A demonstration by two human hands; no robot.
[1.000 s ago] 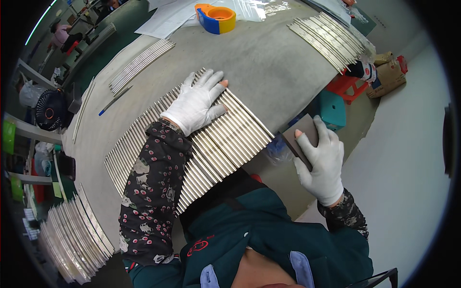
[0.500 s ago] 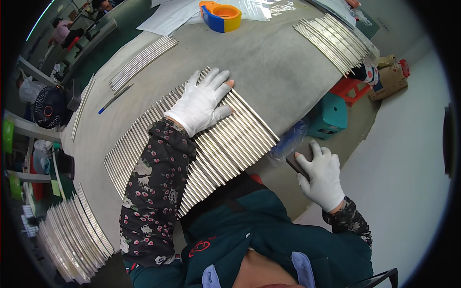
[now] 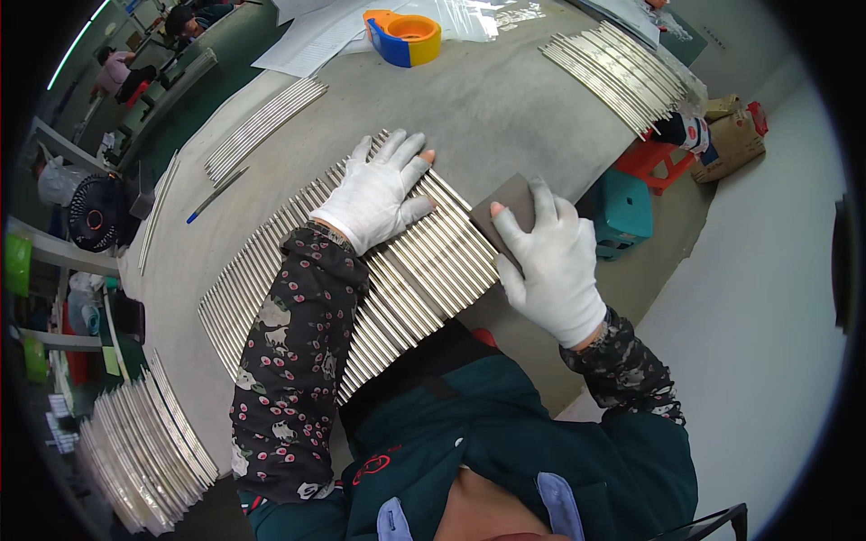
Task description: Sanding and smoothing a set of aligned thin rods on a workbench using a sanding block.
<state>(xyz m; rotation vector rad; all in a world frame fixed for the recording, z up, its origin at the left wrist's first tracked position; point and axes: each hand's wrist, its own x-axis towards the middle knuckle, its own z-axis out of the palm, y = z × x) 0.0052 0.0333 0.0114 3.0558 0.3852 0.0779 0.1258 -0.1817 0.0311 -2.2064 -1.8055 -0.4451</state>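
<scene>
A row of slim silvery metal rods (image 3: 431,269) lies side by side across the near part of the grey table. My left hand (image 3: 372,200), in a white glove with some bare fingertips, rests flat on the rods with its fingers spread. My right hand (image 3: 552,269), gloved the same way, is closed around a dark grey-brown flat block (image 3: 505,209) that looks like a sanding block. The block is at the right ends of the rods; whether it touches them I cannot tell. My left forearm covers part of the row.
An orange, yellow and blue tape dispenser (image 3: 404,38) stands at the back beside papers (image 3: 302,45). More rods lie in bundles at back right (image 3: 618,77), back left (image 3: 262,126) and lower left (image 3: 149,451). A pen (image 3: 216,195) lies on the left; a teal stool (image 3: 622,215) stands right.
My right hand has moved left and up with the block, from beside the table to the right ends of the rods. My left hand stays on the rods.
</scene>
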